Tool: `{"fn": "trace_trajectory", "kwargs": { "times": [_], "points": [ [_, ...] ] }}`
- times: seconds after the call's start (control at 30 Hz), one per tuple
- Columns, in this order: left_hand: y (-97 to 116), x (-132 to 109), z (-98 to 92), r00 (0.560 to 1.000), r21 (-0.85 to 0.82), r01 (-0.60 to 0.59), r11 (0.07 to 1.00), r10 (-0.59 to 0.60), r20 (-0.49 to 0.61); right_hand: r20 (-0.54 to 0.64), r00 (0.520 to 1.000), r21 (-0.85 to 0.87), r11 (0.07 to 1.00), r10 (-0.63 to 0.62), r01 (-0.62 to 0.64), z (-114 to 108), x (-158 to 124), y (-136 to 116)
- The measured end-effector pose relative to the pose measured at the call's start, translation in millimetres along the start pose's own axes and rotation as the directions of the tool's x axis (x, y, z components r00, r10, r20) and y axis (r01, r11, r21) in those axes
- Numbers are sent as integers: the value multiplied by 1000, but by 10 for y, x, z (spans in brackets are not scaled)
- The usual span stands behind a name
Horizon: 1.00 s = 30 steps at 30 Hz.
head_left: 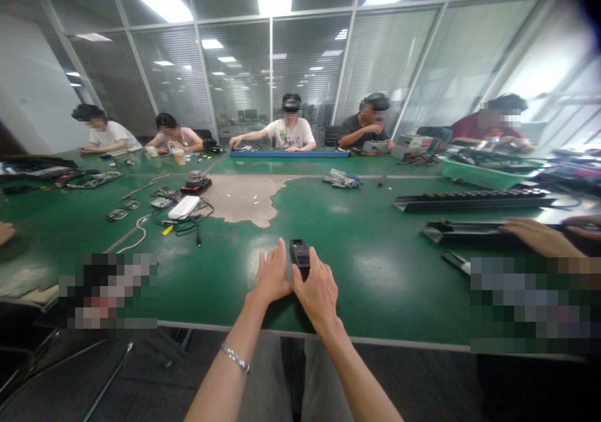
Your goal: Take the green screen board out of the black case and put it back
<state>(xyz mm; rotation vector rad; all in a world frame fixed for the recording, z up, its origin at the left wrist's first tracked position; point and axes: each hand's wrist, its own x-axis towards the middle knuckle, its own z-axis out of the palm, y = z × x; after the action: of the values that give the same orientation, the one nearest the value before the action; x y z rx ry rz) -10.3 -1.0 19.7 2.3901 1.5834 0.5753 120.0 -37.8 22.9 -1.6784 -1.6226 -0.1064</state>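
Hands meet at the near edge of the green table [375,272], close to the person's body. R hand [318,292] is curled round the bottom of a small black gadget [299,254] w/ a bluish window on top. The gadget pokes out past the fingers and sits low on the table, or just over it; can't tell which. L hand [272,278] is flat and loose w/ fingers spread. It holds nothing and is pressed up beside the R hand & the gadget. A silver bracelet [235,356] is on the L wrist. How far along? Looks early, I think: the gadget is whole & closed, w/ no bits off it and no tool by it. So it's picked up & held, not much more. The nearest other stuff, a white box [184,207] w/ black wires [195,225], lies well apart, up & to the left. Off to the right a co-worker's hand [539,237] rests on a long black strip [462,229].
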Motion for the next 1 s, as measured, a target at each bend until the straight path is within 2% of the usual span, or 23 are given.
{"fn": "trace_trajectory", "kwargs": {
  "times": [0.17,0.33,0.4,0.5,0.67,1.0],
  "points": [
    [-25,8,18,1000,-16,-14,1000,14,2,-21,1000,24,1000,8,-7,-26,49,-42],
    [-19,2,2,1000,-46,-29,999,29,-4,-107,993,117,992,52,-40,-206,219,-73],
    [-7,0,-9,1000,-41,-17,999,17,-12,-143,987,145,988,68,-47,-286,259,4],
    [11,-1,-30,1000,-34,-2,999,2,-13,-160,981,102,991,106,-91,-347,245,224],
    [29,-4,-76,1000,-19,-3,1000,4,22,-127,981,50,988,148,-143,-291,132,575],
    [31,9,-67,1000,-33,-10,999,10,13,-77,991,29,993,114,-112,-205,100,643]
  ]
}}
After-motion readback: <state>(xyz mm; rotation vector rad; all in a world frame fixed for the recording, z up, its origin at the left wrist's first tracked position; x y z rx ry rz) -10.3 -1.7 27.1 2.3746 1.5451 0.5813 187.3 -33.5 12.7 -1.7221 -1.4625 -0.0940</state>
